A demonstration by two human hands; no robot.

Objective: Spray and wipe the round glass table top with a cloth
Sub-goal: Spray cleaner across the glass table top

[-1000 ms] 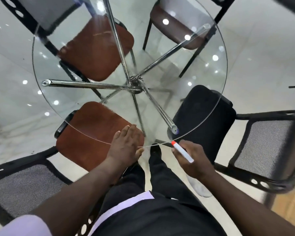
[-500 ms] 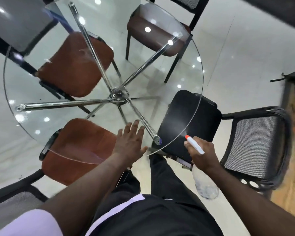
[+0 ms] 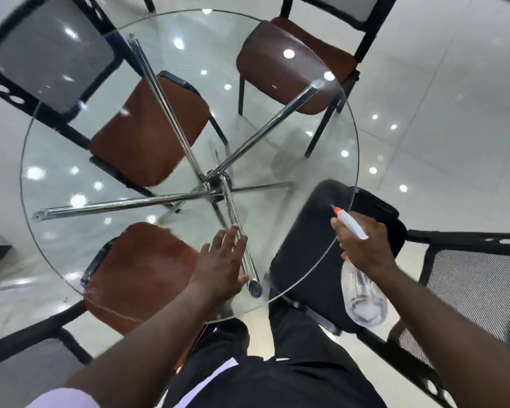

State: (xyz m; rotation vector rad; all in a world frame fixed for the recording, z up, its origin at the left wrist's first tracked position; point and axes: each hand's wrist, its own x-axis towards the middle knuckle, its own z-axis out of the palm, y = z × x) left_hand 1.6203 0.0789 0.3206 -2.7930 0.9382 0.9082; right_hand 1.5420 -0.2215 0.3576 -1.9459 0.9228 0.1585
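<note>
**Spray bottle aimed at glass top, left hand flat on glass**

Hidden/unclear: no cloth can be made out anywhere in frame. Underside of left palm not visible, so cannot tell if anything is under it. Spray bottle (image 3: 362,293) partly covered by the right hand's fingers (image 3: 343,231); trigger not visible. Chair backs at top and left cut off by frame edge and motion-blurred. Person's lap and black trousers fill the bottom edge.

Round glass table top (image 3: 56,160) fills the centre, fully see-through, ceiling-light reflections dotted over it. Chrome legs (image 3: 171,113) meet at a hub under the middle; 4 long tubes counted.

Left hand (image 3: 221,266): open, fingers spread, lying flat on the glass near the close rim, gripping nothing.

Right hand (image 3: 362,248): closed around the neck of the clear bottle, red-tipped white nozzle pointing over the right rim of the glass; body hangs below, off the table.

Chairs counted: 3 brown-seat chairs (image 3: 147,134), 1 black-seat chair (image 3: 304,260), tucked under the glass.
</note>
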